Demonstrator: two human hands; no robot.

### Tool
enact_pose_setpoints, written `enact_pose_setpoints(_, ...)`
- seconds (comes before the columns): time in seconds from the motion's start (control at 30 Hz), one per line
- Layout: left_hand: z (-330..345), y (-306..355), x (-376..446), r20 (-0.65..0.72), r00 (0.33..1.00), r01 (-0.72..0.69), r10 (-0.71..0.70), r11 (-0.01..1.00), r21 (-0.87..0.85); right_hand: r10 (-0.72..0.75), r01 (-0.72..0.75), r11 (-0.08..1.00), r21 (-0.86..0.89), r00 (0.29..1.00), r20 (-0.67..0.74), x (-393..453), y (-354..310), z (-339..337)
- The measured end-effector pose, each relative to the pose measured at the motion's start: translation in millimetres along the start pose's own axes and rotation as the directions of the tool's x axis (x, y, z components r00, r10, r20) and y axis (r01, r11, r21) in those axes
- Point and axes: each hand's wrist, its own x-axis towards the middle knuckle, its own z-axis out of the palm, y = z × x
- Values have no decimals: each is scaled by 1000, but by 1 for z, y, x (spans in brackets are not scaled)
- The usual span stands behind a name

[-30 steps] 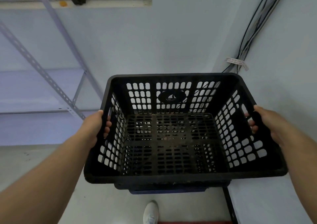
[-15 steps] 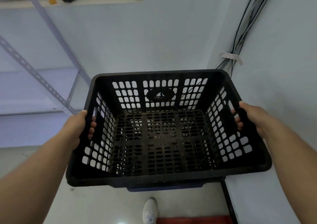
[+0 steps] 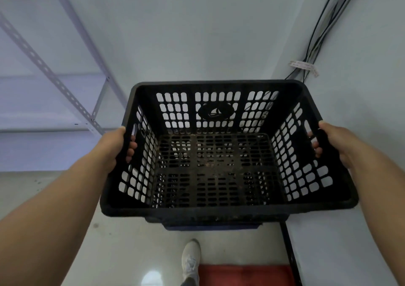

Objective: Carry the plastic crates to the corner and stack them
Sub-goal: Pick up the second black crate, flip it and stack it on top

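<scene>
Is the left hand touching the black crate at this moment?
Touching. The head view shows the left hand wrapped over the black crate's left rim, with its fingers curled through the handle slot and visible inside the wall.

Open floor [image 3: 72, 198] lies left of the black crate [image 3: 219, 206]. A metal shelf rack [image 3: 54, 82] crowds the far left, hanging cables [image 3: 315, 36] the right wall, a red mat [image 3: 243, 274] underfoot.
</scene>
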Motion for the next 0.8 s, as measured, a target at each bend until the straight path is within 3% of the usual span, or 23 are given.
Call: enact_pose_setpoints(0.8,-1,-2,12,-44,997,-57,58,998,30,-64,63,998,-7,990,-128,-5,1,15)
